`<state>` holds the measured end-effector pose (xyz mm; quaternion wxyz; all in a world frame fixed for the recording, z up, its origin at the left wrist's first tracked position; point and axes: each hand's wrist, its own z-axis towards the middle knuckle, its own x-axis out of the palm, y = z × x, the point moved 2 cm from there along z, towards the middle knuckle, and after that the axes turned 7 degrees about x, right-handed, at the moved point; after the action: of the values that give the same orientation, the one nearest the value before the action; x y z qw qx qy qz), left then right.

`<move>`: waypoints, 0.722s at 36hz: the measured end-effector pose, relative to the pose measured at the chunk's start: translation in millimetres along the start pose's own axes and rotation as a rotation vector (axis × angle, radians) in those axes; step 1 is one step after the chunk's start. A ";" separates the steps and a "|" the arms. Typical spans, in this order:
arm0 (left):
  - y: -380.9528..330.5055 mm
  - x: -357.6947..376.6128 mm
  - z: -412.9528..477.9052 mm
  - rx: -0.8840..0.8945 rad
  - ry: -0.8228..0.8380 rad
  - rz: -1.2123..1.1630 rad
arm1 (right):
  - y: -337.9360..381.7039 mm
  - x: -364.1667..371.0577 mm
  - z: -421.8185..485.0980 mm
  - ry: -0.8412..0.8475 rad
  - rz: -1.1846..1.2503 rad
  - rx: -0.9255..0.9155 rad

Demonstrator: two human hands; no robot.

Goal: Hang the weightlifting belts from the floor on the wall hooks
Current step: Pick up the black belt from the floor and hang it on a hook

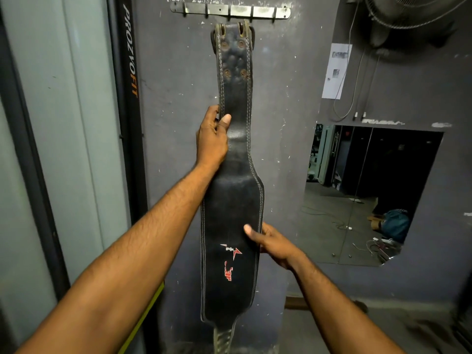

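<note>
Wall (178, 98): grey and scratched, it is filling the middle of the view, with little white chips showing in the paint.
Hook rack (229, 9): a metal strip with small hooks is sitting high up on the wall.
Belt (233, 200): a long black leather belt with pale stitching is standing up tall against the wall. Its buckle end is reaching up to just under the hook rack, but I cannot tell if it is sitting on a hook. Its bottom end is dangling low, near the floor.
Belt writing: a red and white mark and some red letters are showing sideways on the wide part. They are too small and turned to read.
Left hand (212, 139): it is gripping the left edge of the thin part of the belt, with the thumb lying on the front and the fingers curling behind.
Right hand (270, 241): it is holding the right edge of the wide part, lower down, with the thumb pressing on the front and the fingers tucking behind.
Black post (130, 52): it is standing just left of the wall and showing "PROZVOFIT" down its side, in white letters with "FIT" in orange.
Paper (335, 70): a white sheet is sticking to the wall on the right. Its print is too blurry to read.
Fan (413, 16): it is peeking in at the top right corner.
Mirror (370, 195): it is sitting low on the right and showing a floor with cables and a blue bag (396, 223).
</note>
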<state>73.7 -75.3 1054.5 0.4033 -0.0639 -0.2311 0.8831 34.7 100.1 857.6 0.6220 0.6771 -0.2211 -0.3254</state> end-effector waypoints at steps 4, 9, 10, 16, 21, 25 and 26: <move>-0.7 3.7 -15.4 0.020 0.049 0.044 | 78.0 -5.7 10.0 -0.056 0.226 -0.233; 0.5 17.8 -48.9 -0.005 0.155 0.087 | 155.2 -2.9 21.4 -0.239 0.383 -0.413; 2.3 17.7 -51.8 -0.010 0.161 0.104 | 157.2 -0.1 23.2 -0.275 0.425 -0.417; 13.3 -7.2 -57.7 -0.203 0.397 -0.077 | 153.8 13.0 24.8 -0.377 0.497 -0.518; 43.8 -34.6 -92.7 -0.403 0.858 -0.036 | 164.7 5.7 23.5 -0.398 0.508 -0.582; 37.1 -27.2 -98.7 -0.276 0.635 0.081 | 171.5 7.6 25.7 -0.429 0.497 -0.617; 34.8 -25.6 -98.5 -0.260 0.600 0.117 | 173.3 7.5 25.7 -0.433 0.490 -0.620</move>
<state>96.5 -78.9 949.4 0.3905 -0.3850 -0.2086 0.8098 39.8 54.6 1026.8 0.7935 0.3029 -0.3919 -0.3536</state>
